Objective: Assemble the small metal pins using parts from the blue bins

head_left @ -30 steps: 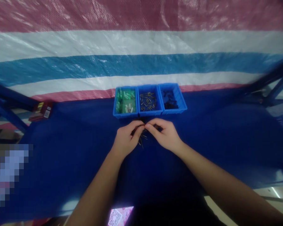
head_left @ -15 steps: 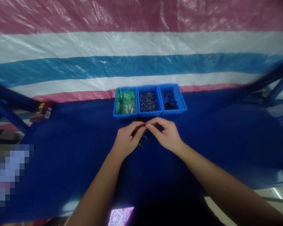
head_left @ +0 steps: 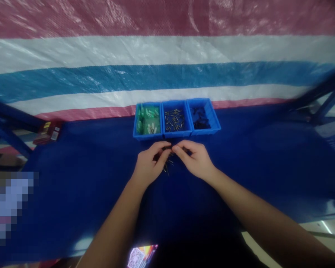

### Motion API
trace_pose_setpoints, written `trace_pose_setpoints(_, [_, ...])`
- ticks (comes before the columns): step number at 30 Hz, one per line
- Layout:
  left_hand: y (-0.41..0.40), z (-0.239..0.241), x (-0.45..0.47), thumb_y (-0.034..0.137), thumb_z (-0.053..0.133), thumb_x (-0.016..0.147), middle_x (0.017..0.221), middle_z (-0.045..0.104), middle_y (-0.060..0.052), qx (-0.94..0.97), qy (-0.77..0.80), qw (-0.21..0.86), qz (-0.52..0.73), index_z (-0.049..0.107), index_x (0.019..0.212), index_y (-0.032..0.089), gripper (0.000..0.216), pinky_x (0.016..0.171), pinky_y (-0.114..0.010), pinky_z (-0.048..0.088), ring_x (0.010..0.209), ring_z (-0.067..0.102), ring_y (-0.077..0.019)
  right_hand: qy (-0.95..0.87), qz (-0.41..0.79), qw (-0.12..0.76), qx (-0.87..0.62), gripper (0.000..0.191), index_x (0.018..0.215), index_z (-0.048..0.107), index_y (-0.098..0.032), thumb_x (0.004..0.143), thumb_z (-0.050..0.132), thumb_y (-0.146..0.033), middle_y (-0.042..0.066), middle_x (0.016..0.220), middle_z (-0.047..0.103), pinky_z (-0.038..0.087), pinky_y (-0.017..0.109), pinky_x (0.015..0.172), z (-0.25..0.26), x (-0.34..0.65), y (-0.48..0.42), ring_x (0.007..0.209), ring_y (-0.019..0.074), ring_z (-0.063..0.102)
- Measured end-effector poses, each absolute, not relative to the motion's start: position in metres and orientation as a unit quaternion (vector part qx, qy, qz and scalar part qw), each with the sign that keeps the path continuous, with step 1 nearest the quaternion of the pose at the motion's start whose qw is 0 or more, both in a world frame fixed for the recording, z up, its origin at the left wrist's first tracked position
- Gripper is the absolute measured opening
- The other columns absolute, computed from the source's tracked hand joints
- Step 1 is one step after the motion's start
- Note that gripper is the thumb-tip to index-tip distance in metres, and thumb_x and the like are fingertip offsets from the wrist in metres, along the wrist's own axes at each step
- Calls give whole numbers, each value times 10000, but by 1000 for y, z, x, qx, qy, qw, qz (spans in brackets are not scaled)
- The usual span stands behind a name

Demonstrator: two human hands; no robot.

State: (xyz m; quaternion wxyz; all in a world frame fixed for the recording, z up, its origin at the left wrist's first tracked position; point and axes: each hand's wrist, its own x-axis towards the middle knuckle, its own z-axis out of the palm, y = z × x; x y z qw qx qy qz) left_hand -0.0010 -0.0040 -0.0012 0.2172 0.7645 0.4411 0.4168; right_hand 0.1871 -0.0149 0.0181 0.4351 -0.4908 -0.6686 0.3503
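Both hands meet above the blue table, just in front of a row of blue bins. My left hand point(head_left: 150, 162) is closed, thumb and fingers pinched on something small and dark that the fingers mostly cover. My right hand point(head_left: 194, 158) is pinched too, its fingertips close beside the left ones; what they hold is too small to name. Several thin metal pins point(head_left: 168, 167) lie on the table beneath and between the hands, partly hidden by the left thumb. The middle bin point(head_left: 177, 134) behind the hands has similar thin brass-coloured pieces point(head_left: 175, 121) in it.
The left bin point(head_left: 147, 137) contains clear and green small parts; the right bin point(head_left: 206, 131) contains dark parts. A dark red box point(head_left: 47, 132) sits at the table's left end. Blue frame posts flank the table point(head_left: 86, 178), with a striped sheet point(head_left: 167, 78) behind. A lit screen point(head_left: 142, 256) shows at the front edge.
The fingertips of the two hands have come slightly apart. The view has shifted a little, and the picture on the lit screen has changed.
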Motion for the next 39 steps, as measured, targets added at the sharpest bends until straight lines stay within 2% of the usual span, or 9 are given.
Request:
trace_pose_setpoints(4, [-4,0,-2,245,626,955,807,727,37,768,442,219,409,691,1047,217,116,608,-149,499,619,649,-66,-669,343,439,-493,220,815,728,-187,957,635,-328,20,792,727,486,254,622,18,186,-15,686,130,638])
trace_pose_setpoints(7, [-4,0,-3,253,603,971,867,744,29,771,449,220,394,686,1054,219,122,612,-148,493,662,671,-71,-659,346,451,-493,133,917,750,-197,933,670,-303,25,852,758,514,257,630,16,185,-14,703,135,665])
trace_pose_setpoints(10, [-3,-1,-3,273,592,982,843,740,33,774,455,213,385,690,1044,216,129,625,-158,491,636,656,-71,-655,347,464,-485,113,984,759,-210,913,695,-269,29,910,778,546,267,668,15,185,-14,750,144,697])
trace_pose_setpoints(17, [-2,0,-4,309,573,999,782,722,36,785,448,216,368,713,951,209,178,643,-174,482,638,646,-76,-668,330,455,-488,85,954,765,-216,913,693,-237,27,931,782,553,282,713,15,187,-13,816,160,715])
trace_pose_setpoints(20, [-3,-1,-3,367,663,946,716,687,57,772,463,217,379,716,1004,227,161,626,-174,478,606,626,-73,-665,318,440,-513,115,905,757,-213,939,663,-269,25,891,776,529,281,689,15,188,-14,804,166,706])
trace_pose_setpoints(22, [-3,-3,-1,389,728,894,649,634,75,762,471,210,391,713,1053,235,222,612,-173,478,569,598,-72,-660,315,432,-527,144,867,751,-210,944,657,-286,20,846,767,509,277,660,15,188,-14,766,163,691])
trace_pose_setpoints(28, [-4,-2,0,308,662,946,710,684,58,772,450,219,392,727,995,242,105,616,-154,485,583,605,-62,-651,330,418,-542,227,803,749,-202,947,657,-351,16,776,752,491,280,642,16,188,-14,709,155,675])
trace_pose_setpoints(36, [-2,0,-4,307,589,975,756,729,31,759,486,222,372,695,971,205,147,612,-177,494,585,633,-86,-676,339,449,-476,112,995,767,-223,907,710,-263,22,934,778,548,274,691,16,185,-15,761,144,690])
trace_pose_setpoints(39, [-2,1,-4,328,584,978,729,723,28,758,484,233,370,699,944,199,177,601,-185,489,565,620,-88,-692,325,451,-461,111,996,766,-230,901,710,-215,22,950,776,556,281,709,14,185,-15,789,147,694])
